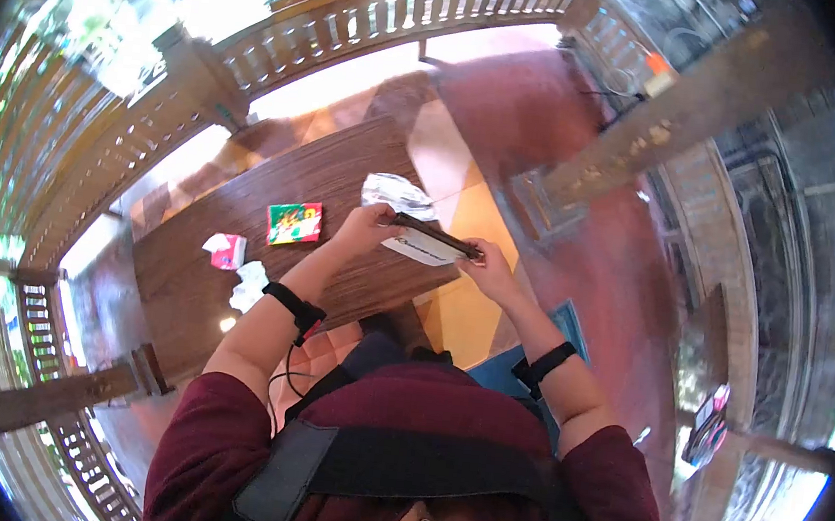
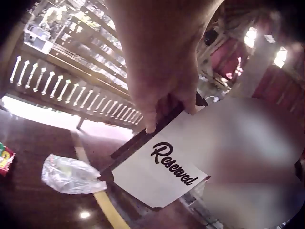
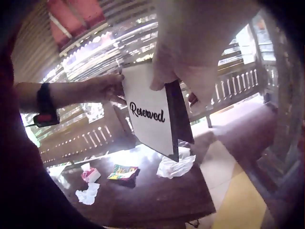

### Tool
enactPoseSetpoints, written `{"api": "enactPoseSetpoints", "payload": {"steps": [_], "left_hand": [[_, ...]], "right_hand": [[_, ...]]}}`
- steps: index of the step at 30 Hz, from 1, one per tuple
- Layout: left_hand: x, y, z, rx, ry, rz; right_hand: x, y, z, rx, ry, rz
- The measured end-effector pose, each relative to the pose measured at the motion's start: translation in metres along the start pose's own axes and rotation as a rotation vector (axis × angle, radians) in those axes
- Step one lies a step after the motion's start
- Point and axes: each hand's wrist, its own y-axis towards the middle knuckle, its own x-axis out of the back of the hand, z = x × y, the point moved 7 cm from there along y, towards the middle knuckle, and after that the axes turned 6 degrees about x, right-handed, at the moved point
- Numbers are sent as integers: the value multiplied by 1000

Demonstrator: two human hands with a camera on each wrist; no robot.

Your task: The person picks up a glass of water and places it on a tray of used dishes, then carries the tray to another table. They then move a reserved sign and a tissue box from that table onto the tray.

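Both hands hold a white sign (image 1: 421,248) lettered "Reserved", with a dark wooden frame or backing, above the table's near right part. My left hand (image 1: 371,226) grips one end of its top edge; in the left wrist view, the fingertips (image 2: 150,125) press over that edge. At the opposite end my right hand (image 1: 490,271) pinches the edge, thumb on the white face in the right wrist view. There the sign (image 3: 145,98) shows a second dark panel behind the white one, spread apart at the bottom like a tent card. Just beyond it lies a crumpled clear plastic bag (image 1: 396,194).
On the brown wooden table (image 1: 184,283) lie a red-and-green packet (image 1: 294,224), a pink-and-white tissue pack (image 1: 225,251) and crumpled white tissue (image 1: 249,286). A wooden railing (image 1: 391,17) runs behind it. To the right stands a thick wooden post (image 1: 651,132).
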Motion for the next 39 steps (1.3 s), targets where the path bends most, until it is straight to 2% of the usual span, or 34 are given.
{"api": "enactPoseSetpoints", "payload": {"steps": [2, 3, 4, 6, 7, 9, 10, 12, 15, 18, 19, 23, 26, 27, 30, 34, 36, 37, 39], "left_hand": [[-20, 6, -56, -74, -53, 107], [-39, 14, -67, -72, -114, 148], [-41, 0, -124, -91, -71, 171], [-81, 6, -154, -55, -229, 274], [-102, 9, -167, -73, -334, 306], [-145, 5, -199, -63, -512, 376], [-166, 6, -206, 12, -468, 347], [-208, -4, -232, 24, -474, 441], [-261, -22, -271, 24, -230, 477], [-321, -26, -298, -96, -133, 640], [-336, -30, -311, -72, 1, 686], [-398, -41, -367, -263, 310, 809], [-446, -34, -389, -427, 313, 881], [-462, -30, -392, -380, 320, 960], [-531, -10, -401, -333, 109, 1131], [-577, -33, -431, -80, 208, 1470], [-604, -51, -461, -329, 150, 1575], [-625, -60, -459, -221, 236, 1782], [-656, -58, -461, -215, 205, 1815]], "right_hand": [[42, -28, 13, 72, -136, -131], [59, -39, -6, 51, -2, -154], [77, -53, 2, 82, 30, -183], [115, -89, 16, 141, 95, -244], [130, -102, 20, 361, 302, -328], [163, -140, 3, 247, 264, -431], [177, -162, 3, 189, 248, -481], [204, -202, 10, 200, 222, -611], [240, -256, -3, 172, 213, -836], [262, -300, -31, 84, 281, -977], [266, -314, -39, 59, 328, -1009], [287, -361, -71, -12, 566, -1138], [310, -383, -101, -100, 581, -1179], [321, -390, -103, -97, 582, -1207], [361, -416, -114, -111, 715, -1309], [406, -439, -120, -36, 869, -1453], [433, -453, -129, -13, 960, -1513], [446, -462, -134, -20, 977, -1527], [458, -477, -138, 10, 1035, -1570]]}}
